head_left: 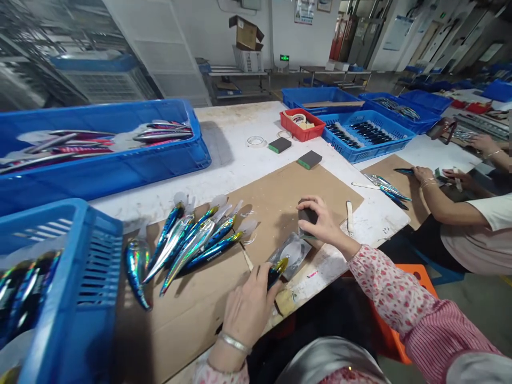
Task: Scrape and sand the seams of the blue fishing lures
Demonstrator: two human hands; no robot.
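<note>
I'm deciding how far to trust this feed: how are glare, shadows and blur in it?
Head view: rainbow glints streak the shiny lures; head view: a soft shadow darkens the cardboard beside the right hand; head view: the racks at upper left are smeared and look stretched; head view: the left hand reads fairly clearly.

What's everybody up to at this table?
Someone wearing a flowery sleeve has a shiny lure in the left hand and a dark block in the right hand. More shiny lures lie in a loose group on the cardboard, beside a blue basket. Nearby, a co-worker holds another blue lure.
</note>
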